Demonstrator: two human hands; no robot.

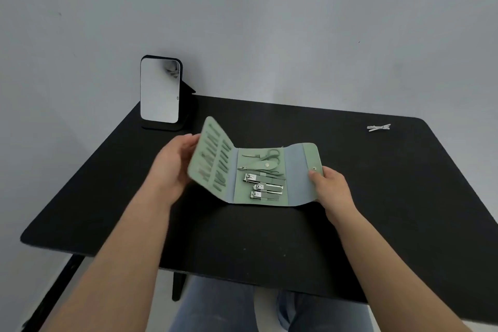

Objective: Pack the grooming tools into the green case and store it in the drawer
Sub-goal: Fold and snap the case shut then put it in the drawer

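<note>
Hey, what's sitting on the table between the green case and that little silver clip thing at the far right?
Nothing: in the head view, only bare black table lies between the green case and the silver clip.

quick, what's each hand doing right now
Left hand: holds the raised left flap of the green case.
Right hand: pinches the case's right snap flap.

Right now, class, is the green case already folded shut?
No, the green case lies open on the black table, its left flap lifted by the left hand and three nail clippers showing.
</note>
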